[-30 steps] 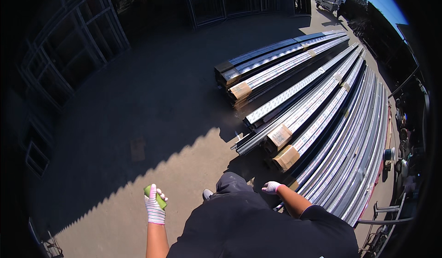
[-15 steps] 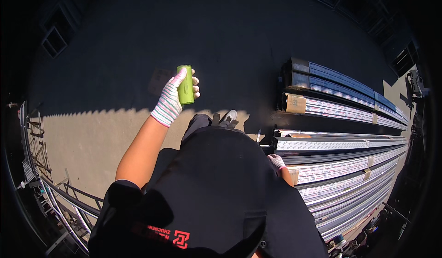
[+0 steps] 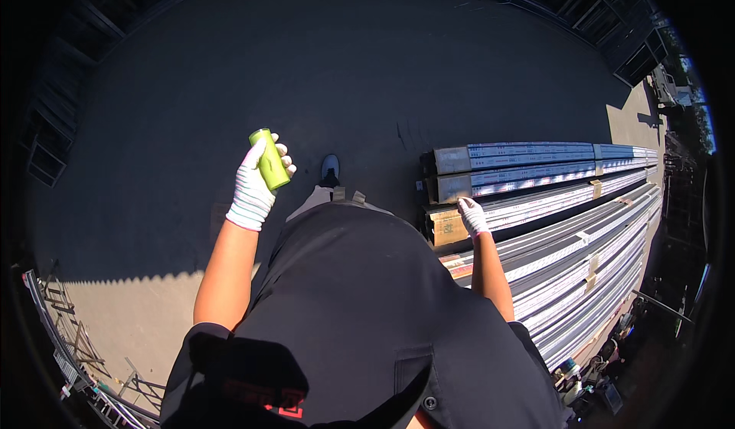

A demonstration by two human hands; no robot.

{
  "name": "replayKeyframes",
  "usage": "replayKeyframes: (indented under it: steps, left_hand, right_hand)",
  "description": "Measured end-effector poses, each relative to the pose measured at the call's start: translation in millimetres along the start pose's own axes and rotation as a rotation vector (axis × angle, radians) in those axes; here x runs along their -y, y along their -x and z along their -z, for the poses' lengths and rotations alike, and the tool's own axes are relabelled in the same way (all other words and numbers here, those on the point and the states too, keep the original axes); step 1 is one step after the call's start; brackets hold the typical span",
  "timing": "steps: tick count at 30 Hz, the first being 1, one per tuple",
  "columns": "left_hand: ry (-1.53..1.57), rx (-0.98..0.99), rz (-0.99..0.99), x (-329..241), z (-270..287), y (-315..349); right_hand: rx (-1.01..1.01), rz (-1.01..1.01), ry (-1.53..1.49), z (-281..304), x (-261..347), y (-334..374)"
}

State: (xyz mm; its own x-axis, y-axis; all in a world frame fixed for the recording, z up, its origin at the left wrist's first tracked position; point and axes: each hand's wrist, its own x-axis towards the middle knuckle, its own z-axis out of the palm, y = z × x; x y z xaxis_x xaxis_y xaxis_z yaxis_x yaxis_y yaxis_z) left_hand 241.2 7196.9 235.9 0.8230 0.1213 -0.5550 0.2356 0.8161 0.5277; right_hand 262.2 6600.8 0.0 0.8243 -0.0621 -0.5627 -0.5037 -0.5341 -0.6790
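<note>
My left hand point(image 3: 257, 178), in a white knit glove with coloured stripes at the cuff, is wrapped round a lime-green cylinder point(image 3: 272, 161). The thumb lies along its near side and the fingertips show on the far side; the cylinder tilts with its dark-rimmed top to the left. On the right, my right hand point(image 3: 473, 216) wears a like glove and appears over the end of a bundle of long wrapped profiles point(image 3: 528, 213). Its back faces up and its fingers are mostly hidden, so whether it touches the bundle cannot be made out.
Stacked long bundles point(image 3: 582, 257) in printed film run away along my right, some with cardboard ends point(image 3: 448, 227). Shaded concrete point(image 3: 230, 69) stretches ahead. Metal frames point(image 3: 73, 322) stand at the lower left, and dark window-like frames point(image 3: 641, 60) at the far right. My shoe point(image 3: 330, 170) shows in front.
I have moved forward along the stacks, and the sunlit edge has slid back. My left hand with the green cylinder sits further left and lower; my right hand has swung forward.
</note>
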Motion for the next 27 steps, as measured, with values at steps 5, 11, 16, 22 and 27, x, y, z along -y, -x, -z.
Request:
replayKeyframes:
  steps: [5,11,16,22,27]
  left_hand:
    - [-0.320,0.180,0.041,-42,-108,-137]
    - [-0.654,0.262,0.081,-44,-259,-299]
    - [-0.686,0.214,0.155,2,-388,-416]
    - [-0.674,0.328,0.287,44,-549,-524]
    - [-0.522,0.314,0.340,80,-654,-637]
  right_hand:
    - [0.364,-0.324,-0.065,-70,-35,42]
    - [0.268,-0.530,-0.116,-74,-22,10]
    - [0.250,-0.496,0.098,10,25,-155]
    - [-0.151,-0.222,-0.077,258,208,-392]
    - [-0.369,0.048,-0.227,432,306,-495]
